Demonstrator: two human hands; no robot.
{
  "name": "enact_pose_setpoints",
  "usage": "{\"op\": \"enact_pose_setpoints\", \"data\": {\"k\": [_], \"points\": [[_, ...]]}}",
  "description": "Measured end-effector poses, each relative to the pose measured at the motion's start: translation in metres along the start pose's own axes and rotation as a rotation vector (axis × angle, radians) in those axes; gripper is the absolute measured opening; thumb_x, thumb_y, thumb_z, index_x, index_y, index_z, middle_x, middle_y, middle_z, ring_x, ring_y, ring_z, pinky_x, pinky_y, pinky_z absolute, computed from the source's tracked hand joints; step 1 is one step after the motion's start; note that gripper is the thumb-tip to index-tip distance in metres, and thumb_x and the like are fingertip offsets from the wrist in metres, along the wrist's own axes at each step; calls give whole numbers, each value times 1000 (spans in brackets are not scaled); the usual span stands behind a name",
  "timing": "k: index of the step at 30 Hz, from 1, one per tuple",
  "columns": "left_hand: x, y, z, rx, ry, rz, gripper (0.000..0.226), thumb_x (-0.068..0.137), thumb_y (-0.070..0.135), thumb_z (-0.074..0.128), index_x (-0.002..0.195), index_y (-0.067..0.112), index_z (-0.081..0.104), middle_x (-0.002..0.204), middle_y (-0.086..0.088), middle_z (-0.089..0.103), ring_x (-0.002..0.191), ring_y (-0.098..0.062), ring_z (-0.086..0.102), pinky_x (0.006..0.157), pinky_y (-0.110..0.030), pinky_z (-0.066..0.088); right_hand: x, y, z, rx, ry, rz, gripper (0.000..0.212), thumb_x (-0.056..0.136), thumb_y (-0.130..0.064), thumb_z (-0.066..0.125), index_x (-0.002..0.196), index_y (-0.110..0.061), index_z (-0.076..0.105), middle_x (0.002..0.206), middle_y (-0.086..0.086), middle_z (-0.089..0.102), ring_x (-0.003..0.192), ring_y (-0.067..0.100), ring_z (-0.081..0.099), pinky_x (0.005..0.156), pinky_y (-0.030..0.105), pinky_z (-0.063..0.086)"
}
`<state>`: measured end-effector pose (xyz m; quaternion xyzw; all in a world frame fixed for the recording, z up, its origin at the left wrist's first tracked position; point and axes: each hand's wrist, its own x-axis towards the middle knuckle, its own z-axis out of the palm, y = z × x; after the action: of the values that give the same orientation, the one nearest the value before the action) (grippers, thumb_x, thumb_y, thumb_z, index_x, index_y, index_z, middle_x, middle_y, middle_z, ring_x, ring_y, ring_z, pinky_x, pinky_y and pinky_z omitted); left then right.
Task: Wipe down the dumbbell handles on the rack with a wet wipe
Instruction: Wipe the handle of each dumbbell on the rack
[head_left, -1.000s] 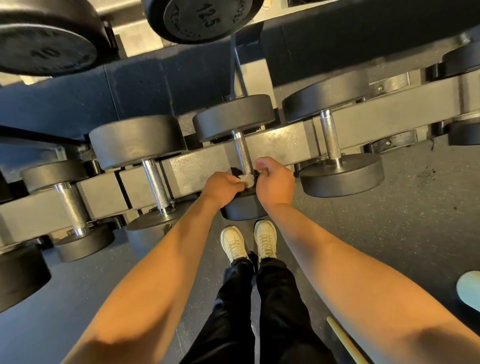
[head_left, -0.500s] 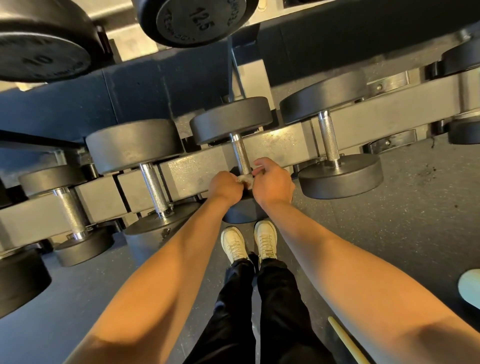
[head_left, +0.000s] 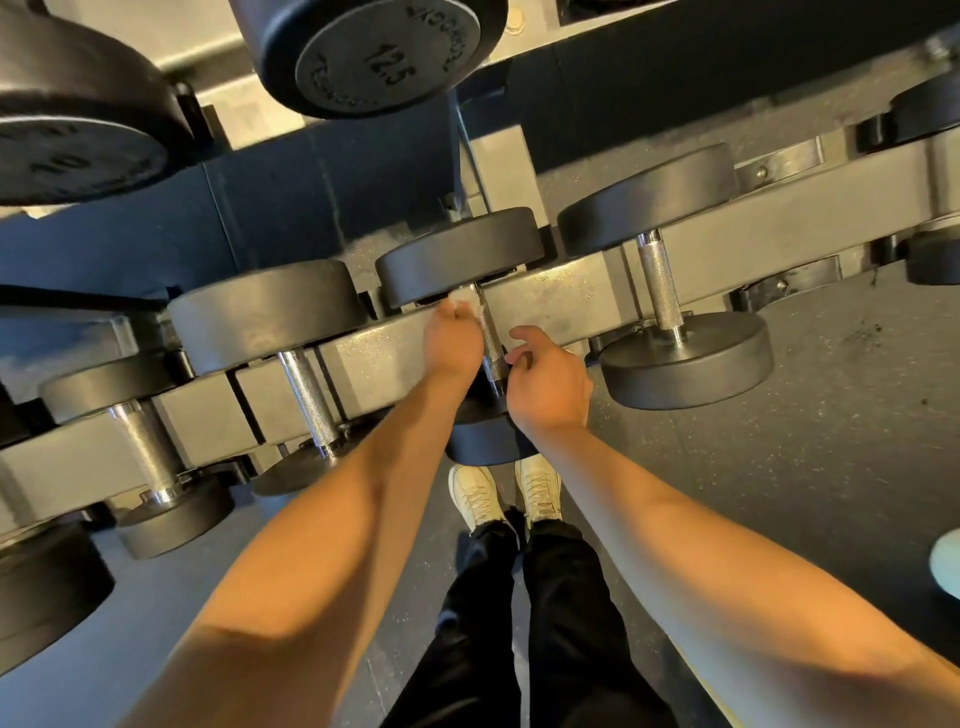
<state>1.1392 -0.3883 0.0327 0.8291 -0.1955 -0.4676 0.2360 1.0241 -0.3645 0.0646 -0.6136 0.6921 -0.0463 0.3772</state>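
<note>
Pinching a crumpled white wet wipe, the left grip holds it against the far end of the knurled steel handle, just under the round black head of the dumbbell. The right grip sits beside the handle's near end, fingers loosely curled, holding nothing. The dumbbell lies across the grey metal rack. A neighbouring dumbbell stands apart on the right, above speckled dark floor.

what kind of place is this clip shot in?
Very likely a gym's free-weight area: a tiered steel rack of black round-headed dumbbells, one stamped 12.5, standing on dark speckled flooring. The left hand holds a wipe at one knurled handle.
</note>
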Motion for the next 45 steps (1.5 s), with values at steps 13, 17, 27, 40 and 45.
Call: {"op": "enact_pose_setpoints", "data": {"k": [13,17,27,40,45], "points": [[-20,-29,2,549,-407,-45,36,105,20,36,127,5,60,130,-18,61,119,-34,56,106,-42,42,0,6,7,105,34,24,29,94,-12,49,109,-30,67,98,-6,73,95,23,66,86,39,50],[-22,-41,5,517,-272,-64,36,101,31,42,114,7,66,121,-18,66,112,-36,58,99,-45,49,0,6,8,69,35,14,26,97,-17,49,109,-29,68,97,-2,74,92,24,65,79,33,44],[-75,-38,8,48,76,157,40,102,31,53,140,31,45,103,9,66,88,-14,64,76,-33,53,-1,9,4,116,-7,-86,14,92,-34,59,106,-35,54,97,-13,64,81,13,60,69,33,44],[-76,-42,12,-22,198,85,44,102,13,39,134,38,54,118,15,66,94,-6,55,78,-27,43,71,-25,-2,253,-31,-186,15,99,-13,59,99,-9,73,93,1,69,85,11,64,72,12,48],[-76,-45,14,-30,245,108,42,102,12,40,130,35,59,111,19,64,97,-2,56,81,-21,41,72,-10,21,-80,-283,-161,17,100,-12,53,90,-9,66,93,3,67,89,19,66,68,21,51]]}}
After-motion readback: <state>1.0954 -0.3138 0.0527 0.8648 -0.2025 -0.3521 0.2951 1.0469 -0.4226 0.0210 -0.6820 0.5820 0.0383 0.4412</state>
